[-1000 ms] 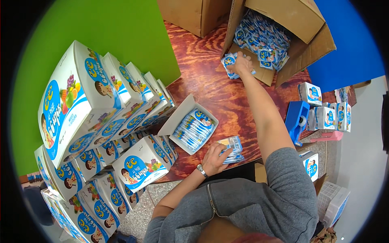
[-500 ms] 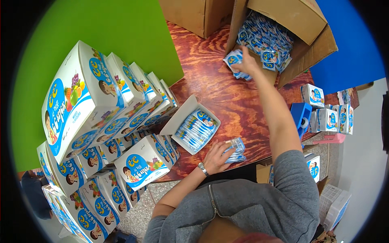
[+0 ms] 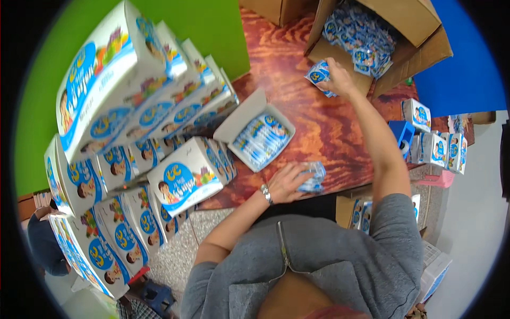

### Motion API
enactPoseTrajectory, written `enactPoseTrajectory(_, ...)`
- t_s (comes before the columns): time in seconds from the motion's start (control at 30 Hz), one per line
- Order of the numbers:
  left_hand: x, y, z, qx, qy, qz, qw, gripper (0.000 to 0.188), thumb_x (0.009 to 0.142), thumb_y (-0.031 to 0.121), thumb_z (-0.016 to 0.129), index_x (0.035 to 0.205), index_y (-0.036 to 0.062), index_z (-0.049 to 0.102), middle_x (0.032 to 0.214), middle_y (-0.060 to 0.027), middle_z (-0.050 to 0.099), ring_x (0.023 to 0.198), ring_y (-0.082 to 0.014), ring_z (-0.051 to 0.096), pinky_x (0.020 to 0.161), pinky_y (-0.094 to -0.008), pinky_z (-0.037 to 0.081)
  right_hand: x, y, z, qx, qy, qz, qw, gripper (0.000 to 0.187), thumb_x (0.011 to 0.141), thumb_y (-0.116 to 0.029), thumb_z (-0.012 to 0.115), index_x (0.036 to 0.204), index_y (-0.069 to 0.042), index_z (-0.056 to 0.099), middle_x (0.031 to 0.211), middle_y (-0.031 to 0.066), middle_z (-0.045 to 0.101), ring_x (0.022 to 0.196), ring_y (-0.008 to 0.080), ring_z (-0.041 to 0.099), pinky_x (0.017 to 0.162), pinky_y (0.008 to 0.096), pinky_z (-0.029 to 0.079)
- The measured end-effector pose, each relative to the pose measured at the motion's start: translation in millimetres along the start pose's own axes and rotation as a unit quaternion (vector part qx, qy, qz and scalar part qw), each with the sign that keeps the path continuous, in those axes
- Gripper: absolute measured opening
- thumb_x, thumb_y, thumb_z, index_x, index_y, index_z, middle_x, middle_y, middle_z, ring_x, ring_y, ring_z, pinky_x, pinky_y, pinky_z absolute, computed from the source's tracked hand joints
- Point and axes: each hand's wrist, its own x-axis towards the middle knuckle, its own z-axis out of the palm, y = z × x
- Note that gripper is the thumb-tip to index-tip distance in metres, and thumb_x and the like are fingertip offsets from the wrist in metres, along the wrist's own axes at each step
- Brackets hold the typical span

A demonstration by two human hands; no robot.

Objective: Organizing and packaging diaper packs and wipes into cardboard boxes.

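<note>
My right hand is at the mouth of the large cardboard box, closed around a bunch of blue and white sachets. Near the table's front edge, my left hand, with a watch at the wrist, grips the left end of a small stack of sachets lying on the table. Motion smears that stack a little. Just beyond my left hand sits an open white carton, its lid folded back, with rows of sachets inside.
The tipped cardboard box holds a heap of loose sachets. Printed white cartons are piled high at the left. A blue tape dispenser and small cartons stand at the right. Part of a person shows at far left.
The whole view has tilted, so the table and cartons sit higher in the picture. Both hands keep their sachets, and neither has clearly moved relative to the table.
</note>
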Motion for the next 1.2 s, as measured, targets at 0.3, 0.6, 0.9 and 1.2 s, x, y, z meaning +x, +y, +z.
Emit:
enactPoseTrajectory(0.3,-4.0,-7.3,9.5,0.015,0.037,-0.008,0.999,0.067,0.061,0.017,0.085,0.124,0.0141,0.060,0.144,-0.0230,0.041,0.134,-0.0465,0.037,0.111,-0.0576,0.034,-158.3,-72.5,27.8,-0.026,-0.119,-0.239,0.963,0.077,0.070,-0.027,0.085,0.134,-0.013,0.046,0.134,0.0196,0.054,0.123,0.0397,0.054,0.098,0.0469,0.048)
enactPoseTrajectory(0.6,-8.8,0.0,18.3,0.026,0.108,-0.044,0.993,0.083,0.062,0.019,0.088,0.136,0.0155,0.052,0.156,-0.0310,0.015,0.143,-0.0550,0.018,0.114,-0.0589,0.029,-189.6,-66.6,31.6,0.149,-0.107,-0.208,0.961,0.044,0.091,-0.025,0.067,0.130,-0.009,0.054,0.128,0.0203,0.058,0.118,0.0405,0.056,0.097,0.0459,0.047)
enactPoseTrajectory(0.9,-18.7,-10.9,27.7,-0.001,0.115,-0.068,0.991,0.129,0.065,0.025,0.089,0.157,0.0029,0.002,0.158,-0.0341,0.004,0.145,-0.0513,0.017,0.117,-0.0524,0.027,-219.2,-88.0,9.2,0.071,-0.253,-0.245,0.933,0.095,0.073,-0.043,0.082,0.148,-0.007,0.035,0.144,0.0218,0.043,0.132,0.0417,0.043,0.108,0.0470,0.040)
enactPoseTrajectory(1.2,-22.3,-11.3,24.5,-0.025,0.078,-0.101,0.992,0.122,0.070,0.018,0.083,0.157,0.0029,-0.001,0.159,-0.0310,0.007,0.147,-0.0483,0.013,0.119,-0.0519,0.021,-238.5,-113.3,39.2,-0.094,-0.175,-0.182,0.963,0.113,0.055,-0.031,0.093,0.147,-0.007,0.032,0.146,0.0206,0.040,0.133,0.0395,0.043,0.107,0.0511,0.041)
